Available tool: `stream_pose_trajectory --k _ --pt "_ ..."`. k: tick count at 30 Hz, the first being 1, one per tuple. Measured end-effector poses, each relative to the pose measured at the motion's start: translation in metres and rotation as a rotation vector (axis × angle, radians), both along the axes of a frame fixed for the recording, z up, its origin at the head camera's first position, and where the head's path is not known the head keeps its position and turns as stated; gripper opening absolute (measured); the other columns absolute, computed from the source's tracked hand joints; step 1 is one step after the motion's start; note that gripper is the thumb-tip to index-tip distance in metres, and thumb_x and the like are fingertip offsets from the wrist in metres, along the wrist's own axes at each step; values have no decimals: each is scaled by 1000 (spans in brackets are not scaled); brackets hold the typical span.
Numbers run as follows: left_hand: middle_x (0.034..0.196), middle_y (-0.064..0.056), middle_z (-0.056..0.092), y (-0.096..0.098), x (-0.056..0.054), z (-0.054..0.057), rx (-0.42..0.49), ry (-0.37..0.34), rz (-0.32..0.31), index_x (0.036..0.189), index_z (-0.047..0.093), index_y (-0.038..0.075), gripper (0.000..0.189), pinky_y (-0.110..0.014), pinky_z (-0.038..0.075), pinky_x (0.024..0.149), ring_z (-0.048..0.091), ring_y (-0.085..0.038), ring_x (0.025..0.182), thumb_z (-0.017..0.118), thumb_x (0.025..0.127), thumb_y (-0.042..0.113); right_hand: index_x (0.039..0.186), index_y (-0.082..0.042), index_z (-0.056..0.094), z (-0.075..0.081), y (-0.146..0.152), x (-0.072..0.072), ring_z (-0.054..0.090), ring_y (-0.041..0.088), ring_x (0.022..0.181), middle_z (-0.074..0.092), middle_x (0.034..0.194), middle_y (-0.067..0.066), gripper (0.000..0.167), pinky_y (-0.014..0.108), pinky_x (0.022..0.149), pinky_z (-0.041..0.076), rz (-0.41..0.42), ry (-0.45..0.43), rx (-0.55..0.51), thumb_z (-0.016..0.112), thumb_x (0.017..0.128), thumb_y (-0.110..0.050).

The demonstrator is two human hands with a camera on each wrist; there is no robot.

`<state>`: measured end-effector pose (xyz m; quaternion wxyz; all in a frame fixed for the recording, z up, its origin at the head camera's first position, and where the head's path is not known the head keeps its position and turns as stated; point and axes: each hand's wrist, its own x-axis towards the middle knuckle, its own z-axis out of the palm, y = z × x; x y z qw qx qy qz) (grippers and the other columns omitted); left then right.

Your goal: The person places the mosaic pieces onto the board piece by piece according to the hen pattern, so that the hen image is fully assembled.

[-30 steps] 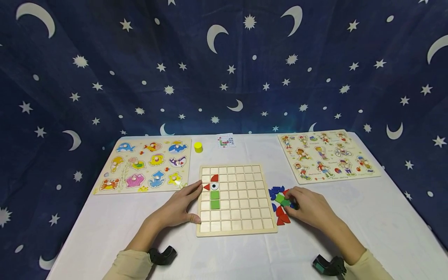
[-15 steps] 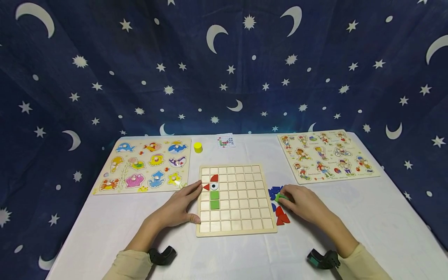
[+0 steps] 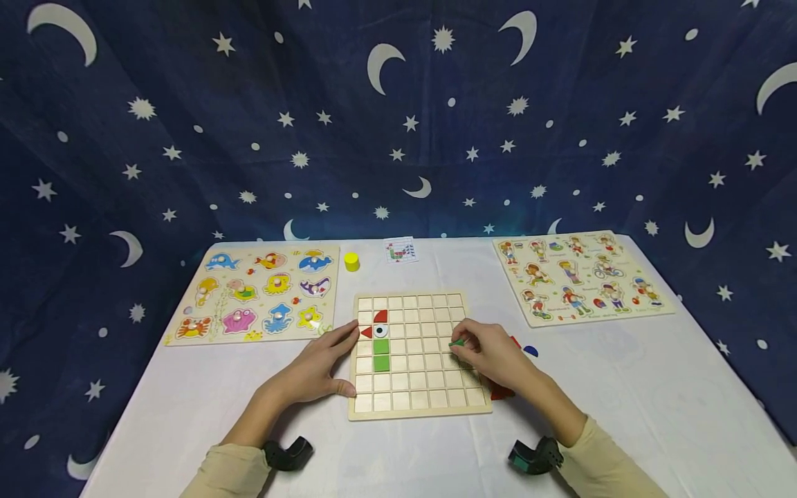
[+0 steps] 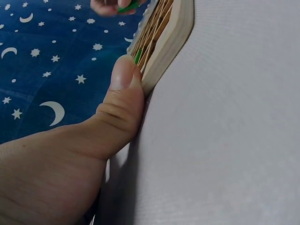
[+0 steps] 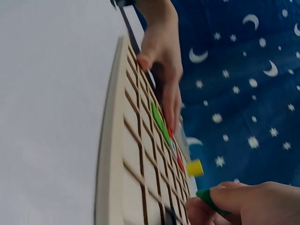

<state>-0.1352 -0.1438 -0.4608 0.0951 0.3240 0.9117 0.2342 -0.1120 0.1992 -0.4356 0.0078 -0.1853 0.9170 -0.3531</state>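
Observation:
A wooden grid board [image 3: 423, 399] lies mid-table. My left hand [image 3: 314, 366] rests along its left edge, fingertips and thumb [image 4: 119, 105] touching the frame. In the board's left columns sit a red quarter-round piece [image 3: 381, 316], a small red triangle [image 3: 367, 333], a white eye tile [image 3: 380, 330] and two green square tiles [image 3: 381, 355]. Above the board's right side, my right hand [image 3: 492, 349] pinches a small dark-green piece [image 5: 210, 200] between thumb and fingers. The hand partly covers the pile of loose pieces; a blue one [image 3: 530, 351] and red ones [image 3: 501, 393] show around it.
Behind the board stand a yellow cylinder [image 3: 351, 261] and a small pattern card [image 3: 400, 250]. A sea-animal puzzle board [image 3: 268, 328] lies at left, and a sports-figure puzzle board [image 3: 585, 312] at back right. Starry cloth [image 3: 436, 166] hangs behind the table.
My right hand has picked up a green piece from the loose pile and moved left with it over the board's right side. The left hand has stayed at the board's edge.

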Motion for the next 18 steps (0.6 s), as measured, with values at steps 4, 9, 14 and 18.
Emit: stream_pose_trajectory --k 4,9,14,18 --pt "160 -4 18 0 0 -1 -1 -2 1 150 27 8 109 -55 28 111 22 -31 145 69 67 63 105 -15 67 -2 -26 -1 57 0 71 65 89 -5 15 23 70 51 58 0 -13 65 90 -13" --pt "160 -4 18 0 0 -1 -3 0 3 150 27 8 108 -55 28 111 22 -31 145 70 67 62 96 -19 72 -5 -56 -3 55 1 77 65 89 -13 9 23 75 50 69 33 4 66 90 -19" --pt "159 -4 19 0 0 -1 -2 -3 2 150 27 8 107 -54 28 111 22 -30 145 70 67 62 85 -18 73 -9 -75 -5 52 -1 62 64 72 -14 4 18 58 46 54 21 -64 73 84 -22" --pt "159 -4 19 0 -1 -1 -6 2 -3 150 27 8 107 -55 28 111 22 -30 145 68 68 63 86 -17 72 -10 -84 -5 56 -1 61 66 71 -11 5 18 58 49 68 -40 -141 74 83 -20"
